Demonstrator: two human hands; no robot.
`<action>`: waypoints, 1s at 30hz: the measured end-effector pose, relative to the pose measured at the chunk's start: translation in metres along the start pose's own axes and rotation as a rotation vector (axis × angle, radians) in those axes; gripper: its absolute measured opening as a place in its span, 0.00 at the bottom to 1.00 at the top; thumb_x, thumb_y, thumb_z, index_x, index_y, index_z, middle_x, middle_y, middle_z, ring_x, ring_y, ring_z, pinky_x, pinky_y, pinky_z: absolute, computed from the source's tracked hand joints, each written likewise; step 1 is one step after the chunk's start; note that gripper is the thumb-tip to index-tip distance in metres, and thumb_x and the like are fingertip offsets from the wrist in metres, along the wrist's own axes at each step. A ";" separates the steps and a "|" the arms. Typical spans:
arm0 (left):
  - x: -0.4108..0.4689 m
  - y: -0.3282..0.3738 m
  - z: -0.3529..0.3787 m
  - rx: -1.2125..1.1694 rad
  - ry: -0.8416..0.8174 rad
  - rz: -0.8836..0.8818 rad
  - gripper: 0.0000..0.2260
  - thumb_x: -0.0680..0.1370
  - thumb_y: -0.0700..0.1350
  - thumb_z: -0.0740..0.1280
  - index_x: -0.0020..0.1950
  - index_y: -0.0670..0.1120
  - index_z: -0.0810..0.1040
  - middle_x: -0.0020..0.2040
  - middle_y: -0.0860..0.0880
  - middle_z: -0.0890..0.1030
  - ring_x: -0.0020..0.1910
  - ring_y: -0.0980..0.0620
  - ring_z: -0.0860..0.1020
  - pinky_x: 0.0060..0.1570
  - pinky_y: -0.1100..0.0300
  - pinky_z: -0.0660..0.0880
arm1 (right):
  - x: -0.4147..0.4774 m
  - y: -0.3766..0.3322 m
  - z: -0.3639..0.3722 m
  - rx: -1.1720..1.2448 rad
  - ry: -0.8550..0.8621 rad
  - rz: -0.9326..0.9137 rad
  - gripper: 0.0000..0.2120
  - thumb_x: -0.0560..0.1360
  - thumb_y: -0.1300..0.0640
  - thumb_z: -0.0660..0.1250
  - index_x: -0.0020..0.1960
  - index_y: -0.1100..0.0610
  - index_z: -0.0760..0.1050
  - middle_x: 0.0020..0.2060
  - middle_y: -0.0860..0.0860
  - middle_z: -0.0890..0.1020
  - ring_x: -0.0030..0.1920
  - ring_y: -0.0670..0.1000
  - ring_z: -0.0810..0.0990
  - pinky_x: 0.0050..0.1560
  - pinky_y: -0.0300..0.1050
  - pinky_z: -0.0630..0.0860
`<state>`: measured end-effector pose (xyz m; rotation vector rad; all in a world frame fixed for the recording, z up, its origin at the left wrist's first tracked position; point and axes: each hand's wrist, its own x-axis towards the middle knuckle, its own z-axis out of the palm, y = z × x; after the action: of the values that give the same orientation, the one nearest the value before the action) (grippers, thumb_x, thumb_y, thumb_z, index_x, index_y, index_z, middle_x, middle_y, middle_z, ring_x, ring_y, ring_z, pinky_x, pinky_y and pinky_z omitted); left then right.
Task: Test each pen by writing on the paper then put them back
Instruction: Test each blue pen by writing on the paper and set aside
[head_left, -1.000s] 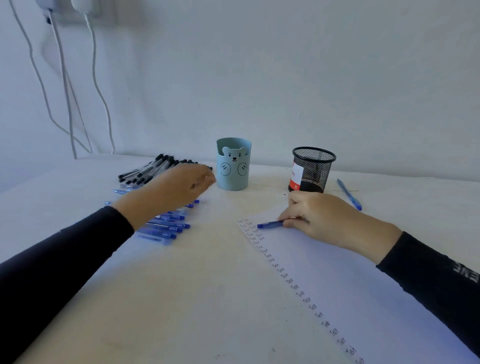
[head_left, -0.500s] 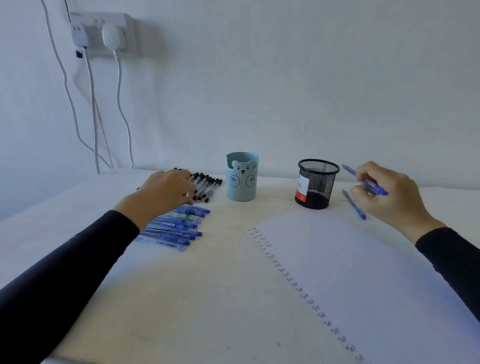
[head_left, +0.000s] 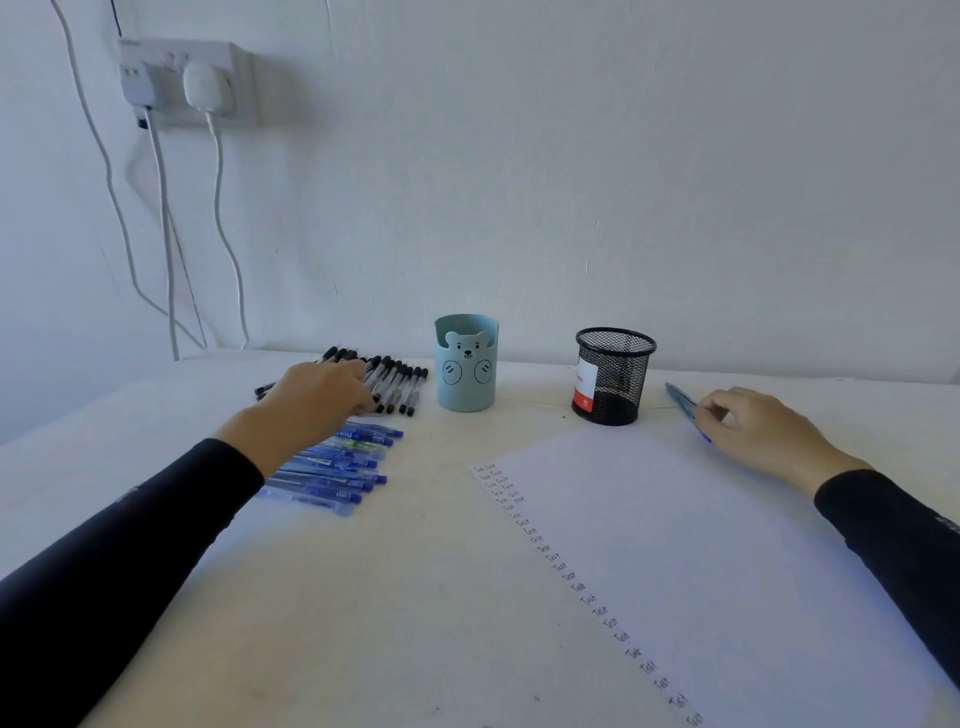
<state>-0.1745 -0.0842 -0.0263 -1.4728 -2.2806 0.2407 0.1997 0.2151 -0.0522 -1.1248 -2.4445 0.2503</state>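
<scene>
Left grip (head_left: 311, 402) rests on black pens (head_left: 402, 382), closure unclear; right grip (head_left: 758, 426) pinches a blue pen (head_left: 678, 397) on the worktop (head_left: 415, 597).

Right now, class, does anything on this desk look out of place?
Yes: blue pens lie right of the black wire-mesh pot, by the right hand, apart from the neat pen rows at the left.

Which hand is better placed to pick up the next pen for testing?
Left. The left hand lies on the black pens; the right hand is far across the paper, touching blue pens beside the mesh cup.
</scene>
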 end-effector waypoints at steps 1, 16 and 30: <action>0.001 0.001 0.001 0.007 -0.005 0.000 0.12 0.81 0.43 0.64 0.60 0.58 0.80 0.40 0.56 0.64 0.32 0.59 0.67 0.30 0.66 0.60 | 0.000 0.000 0.000 -0.020 0.016 -0.008 0.08 0.77 0.47 0.60 0.42 0.45 0.76 0.45 0.43 0.78 0.47 0.49 0.76 0.41 0.44 0.69; -0.012 0.041 -0.041 -0.331 0.229 0.073 0.07 0.80 0.50 0.66 0.52 0.50 0.82 0.44 0.55 0.69 0.38 0.53 0.72 0.33 0.60 0.63 | -0.002 -0.008 -0.002 -0.096 0.054 -0.036 0.05 0.75 0.53 0.62 0.44 0.46 0.77 0.43 0.42 0.80 0.44 0.50 0.77 0.36 0.42 0.68; -0.026 0.135 -0.033 -0.800 0.360 0.358 0.07 0.76 0.48 0.72 0.52 0.49 0.86 0.37 0.59 0.69 0.32 0.59 0.69 0.33 0.63 0.66 | -0.026 -0.085 -0.003 0.039 0.007 -0.234 0.05 0.74 0.52 0.65 0.43 0.46 0.80 0.34 0.38 0.78 0.36 0.38 0.75 0.38 0.38 0.66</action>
<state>-0.0390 -0.0529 -0.0518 -2.0784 -1.8689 -0.8669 0.1584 0.1392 -0.0289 -0.8119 -2.5250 0.2191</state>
